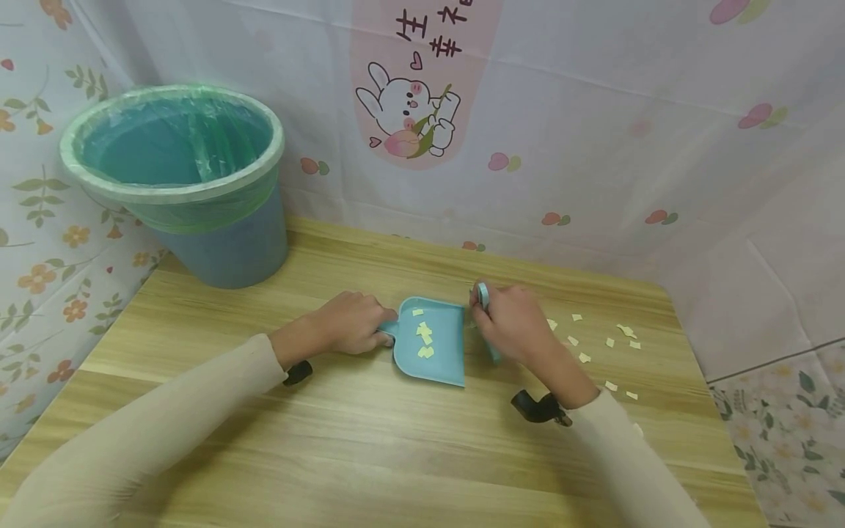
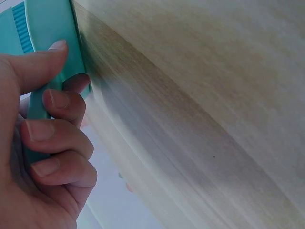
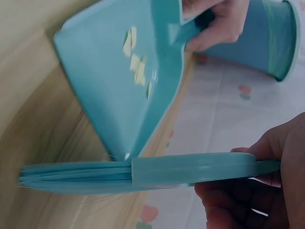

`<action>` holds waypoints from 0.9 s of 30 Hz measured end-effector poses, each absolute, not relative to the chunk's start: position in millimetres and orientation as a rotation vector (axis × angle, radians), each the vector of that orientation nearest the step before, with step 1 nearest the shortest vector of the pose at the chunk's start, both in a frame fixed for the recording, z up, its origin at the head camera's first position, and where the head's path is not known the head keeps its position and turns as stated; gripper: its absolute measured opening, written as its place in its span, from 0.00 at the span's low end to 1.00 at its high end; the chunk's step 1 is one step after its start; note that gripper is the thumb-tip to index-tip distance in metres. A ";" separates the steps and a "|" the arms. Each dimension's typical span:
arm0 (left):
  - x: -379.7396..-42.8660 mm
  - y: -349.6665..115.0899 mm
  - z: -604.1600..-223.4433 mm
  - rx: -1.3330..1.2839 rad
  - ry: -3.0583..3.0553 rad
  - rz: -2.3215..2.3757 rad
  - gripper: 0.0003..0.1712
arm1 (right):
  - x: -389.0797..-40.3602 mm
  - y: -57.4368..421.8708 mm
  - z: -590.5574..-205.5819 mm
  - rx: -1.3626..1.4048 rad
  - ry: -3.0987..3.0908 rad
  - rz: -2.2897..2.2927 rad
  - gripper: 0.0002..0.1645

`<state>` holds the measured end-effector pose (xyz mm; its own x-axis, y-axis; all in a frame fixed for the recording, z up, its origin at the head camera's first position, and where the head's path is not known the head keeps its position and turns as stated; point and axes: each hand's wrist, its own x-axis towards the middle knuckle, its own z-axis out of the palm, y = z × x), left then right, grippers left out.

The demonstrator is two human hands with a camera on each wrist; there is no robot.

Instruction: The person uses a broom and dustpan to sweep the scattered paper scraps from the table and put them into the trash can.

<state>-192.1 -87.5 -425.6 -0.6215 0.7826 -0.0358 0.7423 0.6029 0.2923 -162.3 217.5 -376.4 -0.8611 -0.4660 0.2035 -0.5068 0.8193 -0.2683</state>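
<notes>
My left hand grips the handle of a light blue dustpan on the wooden table. Several pale yellow paper scraps lie inside the pan, towards its handle end. In the left wrist view, the thumb presses on top of the handle and the fingers curl round it. My right hand holds a matching small hand brush by its handle, just right of the pan's open edge. The brush's bristles point down at the table. More paper scraps are scattered on the table to the right of this hand.
A blue bin lined with a green bag stands at the table's back left corner. Behind the table hangs a white cloth printed with a rabbit and fruit. Dark wrist cameras hang under both forearms.
</notes>
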 end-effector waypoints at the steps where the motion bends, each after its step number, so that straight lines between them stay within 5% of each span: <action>1: -192.2 -87.4 -425.7 1.278 2.667 0.376 0.13 | -161.4 214.9 -375.8 0.781 -2.872 0.485 0.10; 27: -191.4 -87.7 -426.0 1.286 2.675 0.360 0.14 | -151.4 173.1 -374.8 0.872 -2.792 0.638 0.08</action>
